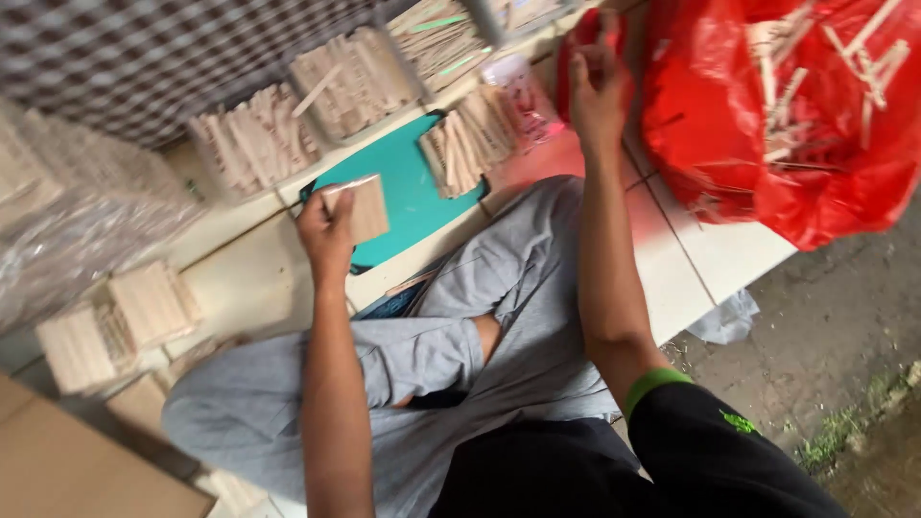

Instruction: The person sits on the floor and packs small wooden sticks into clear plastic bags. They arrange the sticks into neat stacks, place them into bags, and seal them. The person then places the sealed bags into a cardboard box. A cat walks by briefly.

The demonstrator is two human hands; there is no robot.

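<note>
On the tiled floor (691,259), bundles sit stacked; your left hand (326,230) grips a stick stack (365,206), your right hand (597,91) pinches the red bag (767,125) of loose sticks.

Pale matt wooden sticks (357,206), glossy crinkled red plastic bag (710,115), smooth teal mat (413,192), grey cloth trousers (518,288)

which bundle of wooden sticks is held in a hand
The flat bundle of pale wooden sticks gripped by the left hand over the teal mat; the other bundles lie untouched.
</note>
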